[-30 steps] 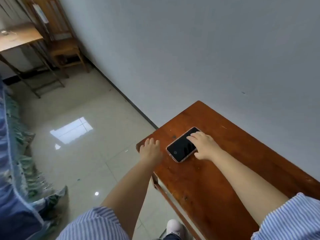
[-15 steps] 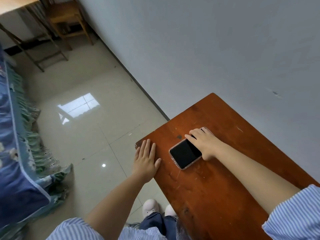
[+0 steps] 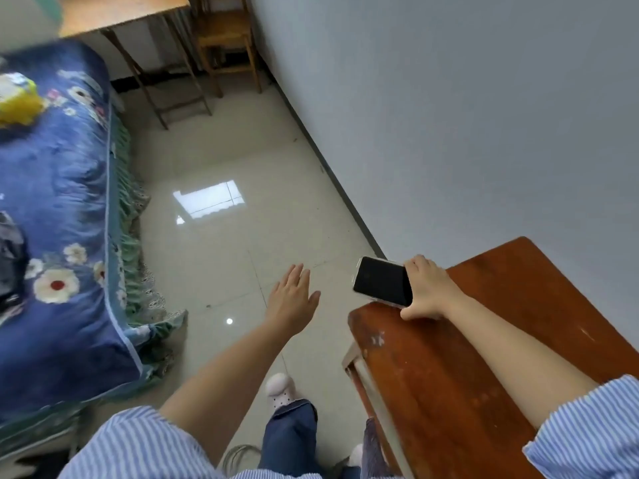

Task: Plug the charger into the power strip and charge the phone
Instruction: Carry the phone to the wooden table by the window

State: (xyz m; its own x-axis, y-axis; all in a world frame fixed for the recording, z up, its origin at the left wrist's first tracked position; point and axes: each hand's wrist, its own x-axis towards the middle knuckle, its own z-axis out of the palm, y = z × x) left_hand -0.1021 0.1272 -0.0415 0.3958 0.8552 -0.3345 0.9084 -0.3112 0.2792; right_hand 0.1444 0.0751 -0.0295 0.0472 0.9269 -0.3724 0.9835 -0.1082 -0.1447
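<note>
Bed (image 3: 58, 209) with blue floral cover fills the left, tiled floor (image 3: 221, 236) in the middle, red-brown table (image 3: 484, 340) against the wall on the right. Left hand (image 3: 292, 300) is off the table, out over the floor, palm down, fingers spread and empty. Right hand (image 3: 427, 290) grips the phone (image 3: 382, 281) by one end, thumb underside, fingers on top; phone dark-screened, at the table's near-left corner, mostly overhanging the edge.
</note>
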